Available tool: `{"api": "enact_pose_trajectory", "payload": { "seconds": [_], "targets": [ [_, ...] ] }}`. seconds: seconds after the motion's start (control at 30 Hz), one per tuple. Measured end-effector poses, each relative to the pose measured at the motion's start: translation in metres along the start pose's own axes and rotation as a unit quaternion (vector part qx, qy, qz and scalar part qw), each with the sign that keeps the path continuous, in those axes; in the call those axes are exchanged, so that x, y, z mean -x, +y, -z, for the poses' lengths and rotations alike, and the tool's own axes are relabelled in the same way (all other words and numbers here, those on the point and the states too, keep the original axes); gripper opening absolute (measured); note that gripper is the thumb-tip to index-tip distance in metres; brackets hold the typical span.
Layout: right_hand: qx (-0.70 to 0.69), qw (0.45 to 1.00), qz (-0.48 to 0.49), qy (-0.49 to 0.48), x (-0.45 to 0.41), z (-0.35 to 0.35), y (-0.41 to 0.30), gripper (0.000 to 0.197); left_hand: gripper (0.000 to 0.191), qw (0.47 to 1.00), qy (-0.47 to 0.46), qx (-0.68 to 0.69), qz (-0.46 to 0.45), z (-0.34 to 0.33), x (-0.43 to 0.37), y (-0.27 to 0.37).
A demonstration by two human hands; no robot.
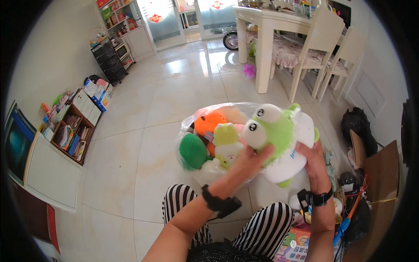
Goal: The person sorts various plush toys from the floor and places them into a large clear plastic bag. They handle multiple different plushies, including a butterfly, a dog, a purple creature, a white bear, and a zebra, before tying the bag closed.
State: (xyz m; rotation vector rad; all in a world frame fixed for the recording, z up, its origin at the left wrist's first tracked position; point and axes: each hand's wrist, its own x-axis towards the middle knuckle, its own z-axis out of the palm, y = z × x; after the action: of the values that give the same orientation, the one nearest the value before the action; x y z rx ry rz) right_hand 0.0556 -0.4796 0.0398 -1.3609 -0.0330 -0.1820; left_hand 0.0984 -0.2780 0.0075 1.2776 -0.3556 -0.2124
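Observation:
A green and white plush frog (278, 131) with large round eyes is held between my two hands, tilted onto its side. My left hand (253, 157) grips it below the head. At the far side of its white body, my right hand (311, 157) has hold of it. Just left of the frog, a clear plastic bag (188, 122) stands open on the floor. Inside it lie an orange plush toy (209, 120), a dark green plush toy (192, 151) and a pale green and white plush toy (226, 137), among others partly hidden.
Boxes, black bags and a cardboard sheet (379, 180) crowd the floor at my right. A white table (265, 19) and chairs (322, 42) stand ahead to the right. Along the left wall are a bookshelf (72, 137) and a black drawer unit (109, 60).

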Motion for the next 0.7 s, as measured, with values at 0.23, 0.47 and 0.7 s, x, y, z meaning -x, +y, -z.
{"api": "enact_pose_trajectory", "payload": {
  "seconds": [0.23,0.47,0.7],
  "targets": [
    [0.011,0.993,-0.002,-0.115,-0.082,-0.095,0.006,0.062,0.057,0.595,0.357,-0.675,-0.249,0.156,-0.003,0.057],
    [0.498,0.857,0.127,-0.039,-0.103,-0.130,0.139,0.071,0.027,0.886,0.187,-0.407,0.118,0.179,-0.018,-0.006],
    [0.612,0.661,0.309,-0.306,-0.082,-0.152,0.138,0.081,0.019,0.924,0.206,-0.321,-0.033,0.146,-0.018,0.022]
  ]
}}
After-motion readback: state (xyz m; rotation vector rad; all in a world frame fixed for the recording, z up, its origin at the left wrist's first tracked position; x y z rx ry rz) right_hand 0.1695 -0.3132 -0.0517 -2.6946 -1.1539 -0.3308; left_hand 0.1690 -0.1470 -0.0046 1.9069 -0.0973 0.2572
